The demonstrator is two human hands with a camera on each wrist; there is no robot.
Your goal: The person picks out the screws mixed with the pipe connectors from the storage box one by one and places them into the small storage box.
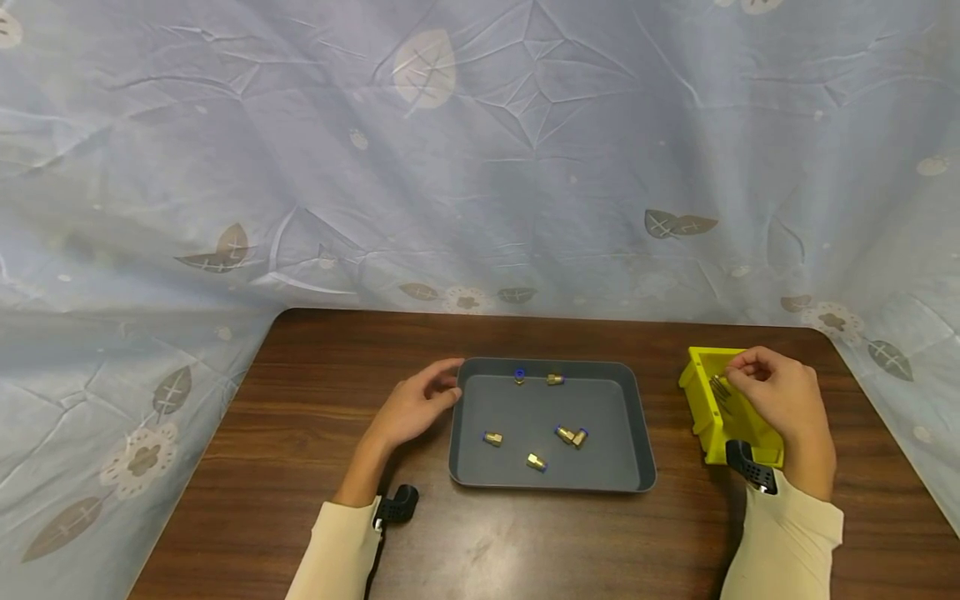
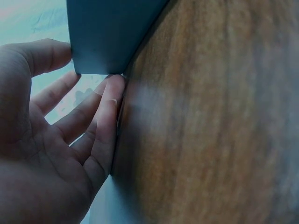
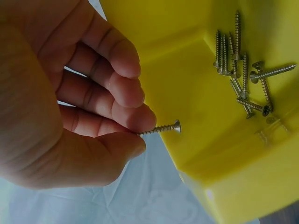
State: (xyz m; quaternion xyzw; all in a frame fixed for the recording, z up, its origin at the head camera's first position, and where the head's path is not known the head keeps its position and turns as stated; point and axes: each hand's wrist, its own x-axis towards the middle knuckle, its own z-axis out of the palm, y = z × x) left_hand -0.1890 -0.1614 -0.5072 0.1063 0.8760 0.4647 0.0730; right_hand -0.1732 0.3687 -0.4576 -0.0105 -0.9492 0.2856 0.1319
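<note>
My right hand (image 1: 783, 396) pinches a screw (image 3: 161, 129) between thumb and fingertip, its flat head pointing away from the hand. It is held over the rim of a yellow bin (image 1: 706, 408), where several more screws (image 3: 245, 95) lie loose on the floor. At the left wall of a grey tray (image 1: 607, 417) is my left hand (image 1: 412, 408), thumb and fingertips resting against the tray's side with fingers loosely extended. Several brass push-fit fittings (image 1: 536, 462) with blue collars are scattered in the tray.
Both containers stand on a dark wooden table (image 1: 322, 367), the bin at the right and the tray in the middle. A pale patterned cloth (image 1: 480, 208) hangs behind the table's far edge and along its sides.
</note>
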